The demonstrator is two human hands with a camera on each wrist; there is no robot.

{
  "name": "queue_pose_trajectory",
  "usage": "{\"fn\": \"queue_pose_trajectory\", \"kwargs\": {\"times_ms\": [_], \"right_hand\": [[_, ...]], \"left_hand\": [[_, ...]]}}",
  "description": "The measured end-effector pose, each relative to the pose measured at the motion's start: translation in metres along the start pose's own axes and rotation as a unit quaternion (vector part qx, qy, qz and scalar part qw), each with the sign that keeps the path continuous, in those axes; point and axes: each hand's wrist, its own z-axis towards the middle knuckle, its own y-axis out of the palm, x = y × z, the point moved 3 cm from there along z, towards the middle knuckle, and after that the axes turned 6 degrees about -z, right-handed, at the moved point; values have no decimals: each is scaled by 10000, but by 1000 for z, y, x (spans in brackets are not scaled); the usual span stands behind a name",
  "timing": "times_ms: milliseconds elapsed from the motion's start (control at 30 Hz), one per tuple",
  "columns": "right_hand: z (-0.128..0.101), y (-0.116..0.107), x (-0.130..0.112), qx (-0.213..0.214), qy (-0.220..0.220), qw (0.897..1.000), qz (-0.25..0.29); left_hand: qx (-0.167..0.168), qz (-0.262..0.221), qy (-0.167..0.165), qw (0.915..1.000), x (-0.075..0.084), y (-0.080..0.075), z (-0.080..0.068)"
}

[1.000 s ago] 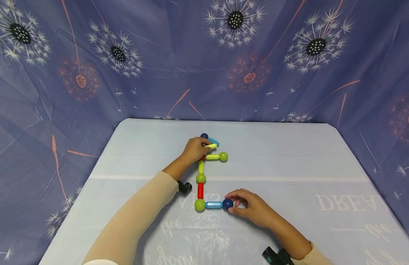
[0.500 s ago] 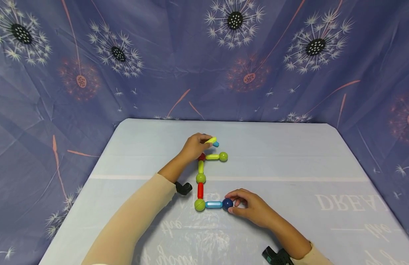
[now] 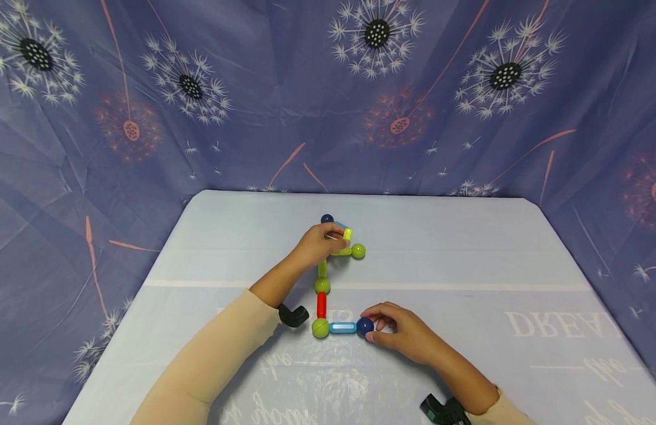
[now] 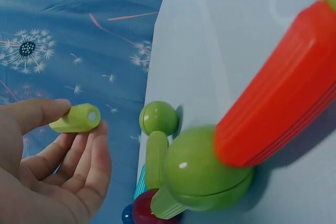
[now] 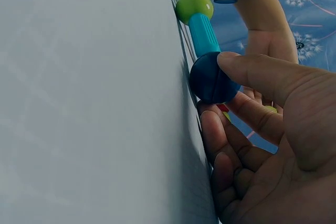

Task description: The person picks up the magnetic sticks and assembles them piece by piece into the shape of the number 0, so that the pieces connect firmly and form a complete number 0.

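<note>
My left hand (image 3: 314,245) pinches a short yellow-green magnetic rod (image 4: 79,119) between thumb and fingers, above the far end of a chain of rods and balls. Under and around that hand lie a dark red ball (image 4: 149,209), a yellow-green rod ending in a green ball (image 3: 358,251), and a far dark blue ball (image 3: 327,219) with a light blue rod (image 3: 340,225), partly hidden. With thumb and fingers, my right hand (image 3: 404,333) holds the near dark blue ball (image 5: 210,82), which joins a light blue rod (image 3: 342,327) to a green ball (image 3: 320,328).
A red rod (image 3: 321,305) links the corner green ball to another green ball (image 3: 322,285) farther up the chain. Everything lies on a white table (image 3: 466,254) with printed lettering. A blue dandelion-patterned cloth (image 3: 285,77) hangs behind it.
The left hand first moves slightly away with the yellow-green rod, then comes back nearer and to the right, the rod turning in its fingers. The right hand stays on the dark blue ball.
</note>
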Motion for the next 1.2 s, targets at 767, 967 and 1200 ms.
{"fn": "queue_pose_trajectory", "kwargs": {"times_ms": [767, 967, 1200], "right_hand": [[0, 2, 1, 12, -11, 10000, -11], [0, 1, 0, -20, -26, 10000, -9], [1, 0, -1, 51, 126, 9997, -196]], "left_hand": [[-867, -224, 138, 9959, -16, 33, -26], [-1031, -74, 136, 9945, -19, 39, -31], [-1288, 13, -9, 9917, -24, 45, -36]]}}
